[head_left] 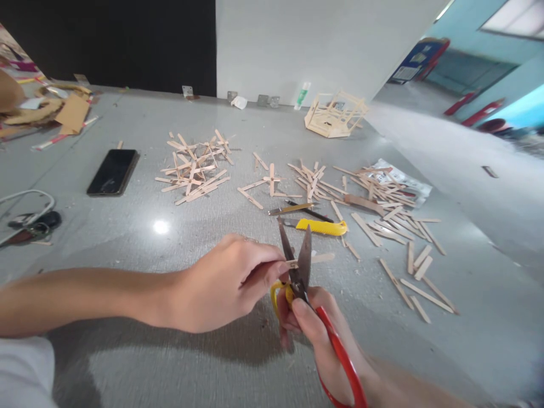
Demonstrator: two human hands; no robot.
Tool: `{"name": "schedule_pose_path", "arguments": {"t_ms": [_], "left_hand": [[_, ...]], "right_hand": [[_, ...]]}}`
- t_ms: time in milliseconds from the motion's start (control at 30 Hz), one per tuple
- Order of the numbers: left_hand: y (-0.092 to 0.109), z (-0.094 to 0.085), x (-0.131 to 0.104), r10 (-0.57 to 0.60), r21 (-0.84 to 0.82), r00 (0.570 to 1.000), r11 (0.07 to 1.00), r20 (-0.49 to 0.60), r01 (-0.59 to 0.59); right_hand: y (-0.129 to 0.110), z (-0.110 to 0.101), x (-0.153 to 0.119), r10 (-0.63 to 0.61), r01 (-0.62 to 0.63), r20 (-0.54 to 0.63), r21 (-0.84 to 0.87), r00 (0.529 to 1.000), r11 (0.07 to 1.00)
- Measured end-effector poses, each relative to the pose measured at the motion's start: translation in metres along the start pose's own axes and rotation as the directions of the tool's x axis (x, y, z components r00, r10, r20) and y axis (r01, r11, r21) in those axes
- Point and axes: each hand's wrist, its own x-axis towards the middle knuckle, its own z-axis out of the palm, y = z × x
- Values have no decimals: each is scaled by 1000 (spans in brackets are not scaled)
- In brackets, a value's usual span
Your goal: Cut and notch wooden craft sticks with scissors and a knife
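Left hand [233,283] pinches a wooden stick [292,264] just nearside of the yellow cutter [323,227]; right hand [317,320] holds spread scissors [305,260] around it; probably feather-light, stiff but kinda snappable, so I'd grip near one end.

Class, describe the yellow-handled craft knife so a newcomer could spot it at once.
On the grey tabletop, find the metal scissors with red and yellow handles in the right hand. Just beyond their blades lies the yellow-handled craft knife. The slim black tool and gold-coloured one behind it lack its thick, bright yellow handle.
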Motion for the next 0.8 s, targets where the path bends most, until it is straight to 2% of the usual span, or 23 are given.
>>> {"name": "schedule_pose_path", "arguments": {"t_ms": [167,267,333,433,667,800], "left_hand": [[0,0,0,1,-9,1000,1000,6,-1],[1,0,1,-5,-10,1000,1000,-6,4],[1,0,1,-20,-12,1000,1000,-11,20],[0,0,2,-50,-25,999,998,-11,49],[1,0,4,-97,-82,995,992,3,97],[-3,1,3,-83,-31,996,996,-35,82]], "right_hand": [[9,1,-3,7,-8,44,14,999,1000],[13,-1,-6,15,-14,-25,22,1000,1000],[14,-2,-8,-24,23,-67,-19,997,1000],[13,-4,-7,-81,79,-33,-66,996,995],[-5,-6,4,-92,93,20,-68,996,993],[-8,-6,5,-82,83,32,-28,996,996]]}}
